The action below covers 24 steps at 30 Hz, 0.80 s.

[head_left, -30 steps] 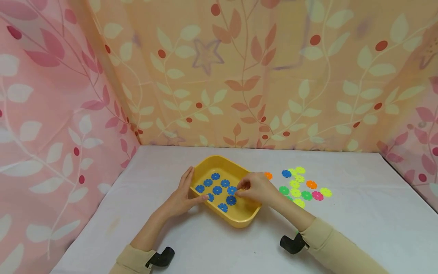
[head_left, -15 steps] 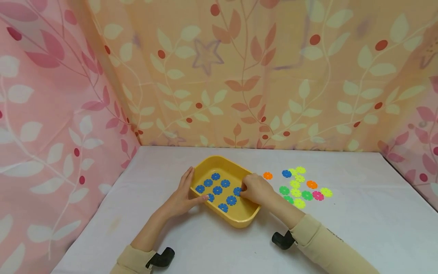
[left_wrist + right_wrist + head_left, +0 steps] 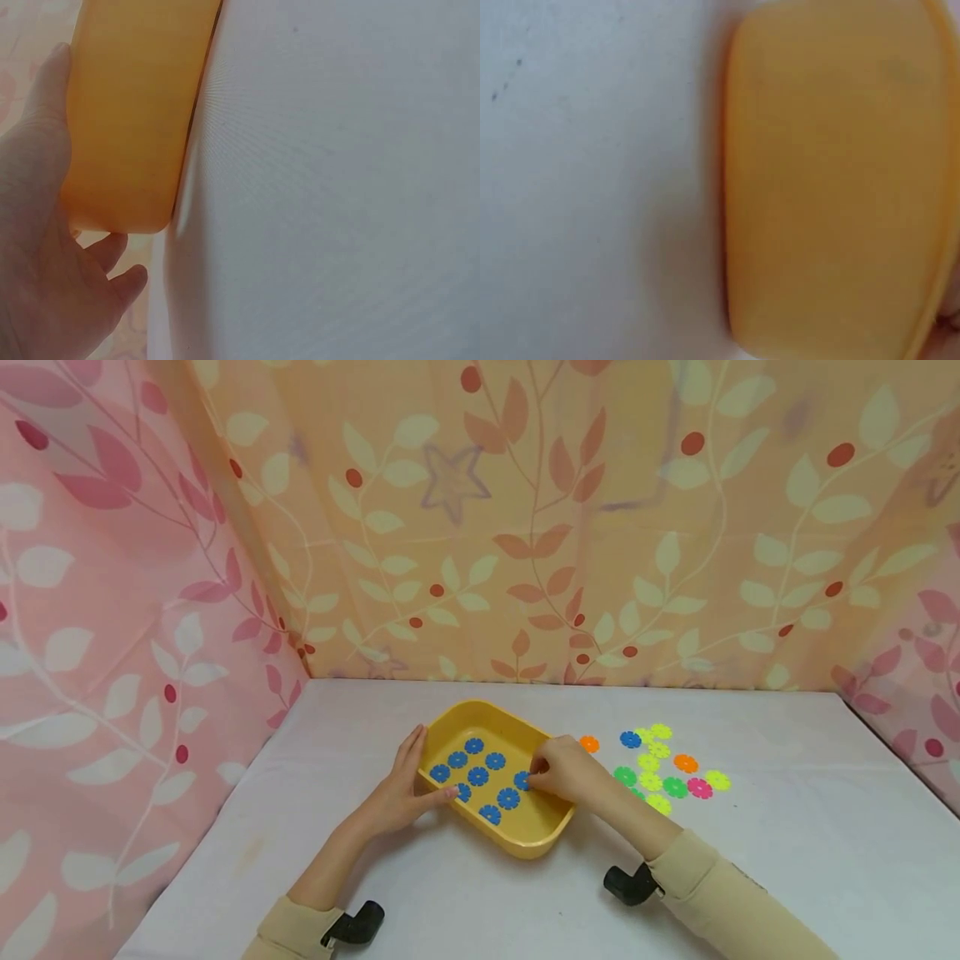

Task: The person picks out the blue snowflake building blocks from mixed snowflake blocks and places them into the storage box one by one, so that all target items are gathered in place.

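A yellow plastic tray stands at an angle on the table, with several blue notched building discs laid out in rows on its floor. My left hand holds the tray's left corner, thumb over the near rim and fingers along the outer end. In the left wrist view the fingers curl at the tray's end wall. Inside the tray's right part, my right hand pinches one blue disc at its edge, low over the floor. The right wrist view mostly shows the tray's outer wall.
To the right of the tray lies a loose group of discs: yellow, green, orange, pink and one blue. A lone orange disc lies just behind my right hand. Patterned curtains enclose the white table.
My right hand has shifted the pinched blue disc a little to the right across the tray floor, its fingers drawn closer together. The left hand and the tray have stayed put.
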{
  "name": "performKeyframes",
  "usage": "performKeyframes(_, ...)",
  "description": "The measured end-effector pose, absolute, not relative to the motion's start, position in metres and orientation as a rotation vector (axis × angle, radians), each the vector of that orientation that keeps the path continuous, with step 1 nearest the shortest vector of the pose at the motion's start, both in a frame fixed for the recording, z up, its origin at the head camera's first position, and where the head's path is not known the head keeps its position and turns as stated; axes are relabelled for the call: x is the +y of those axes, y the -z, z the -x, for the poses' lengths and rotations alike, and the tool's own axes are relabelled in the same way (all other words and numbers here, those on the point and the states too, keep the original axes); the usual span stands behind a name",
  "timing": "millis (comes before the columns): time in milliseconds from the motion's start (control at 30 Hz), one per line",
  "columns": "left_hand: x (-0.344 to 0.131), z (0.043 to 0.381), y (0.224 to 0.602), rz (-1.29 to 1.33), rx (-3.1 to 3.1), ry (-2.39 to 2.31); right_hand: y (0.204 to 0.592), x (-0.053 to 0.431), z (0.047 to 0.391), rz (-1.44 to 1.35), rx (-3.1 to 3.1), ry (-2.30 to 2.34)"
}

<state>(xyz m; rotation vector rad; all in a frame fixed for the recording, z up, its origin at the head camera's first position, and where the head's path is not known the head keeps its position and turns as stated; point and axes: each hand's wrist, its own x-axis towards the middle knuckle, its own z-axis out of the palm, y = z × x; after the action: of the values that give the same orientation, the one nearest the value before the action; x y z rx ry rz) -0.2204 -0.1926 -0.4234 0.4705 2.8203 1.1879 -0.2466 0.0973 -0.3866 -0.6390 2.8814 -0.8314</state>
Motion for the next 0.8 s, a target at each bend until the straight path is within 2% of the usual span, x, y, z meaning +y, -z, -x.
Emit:
performKeyframes(233,-0.192,0.220,0.423,-0.475,2.828,-1.180,0.377,0.135,0.246,0.648,2.807,1.201)
performKeyframes(433,-0.191,0.219,0.420,-0.467,2.825,-1.188,0.379,0.179,0.250,0.462,2.718,1.550)
performKeyframes(800,-0.191,0.220,0.422,-0.469,2.836,-1.179,0.399,0.238,0.268,0.063,2.525,1.770)
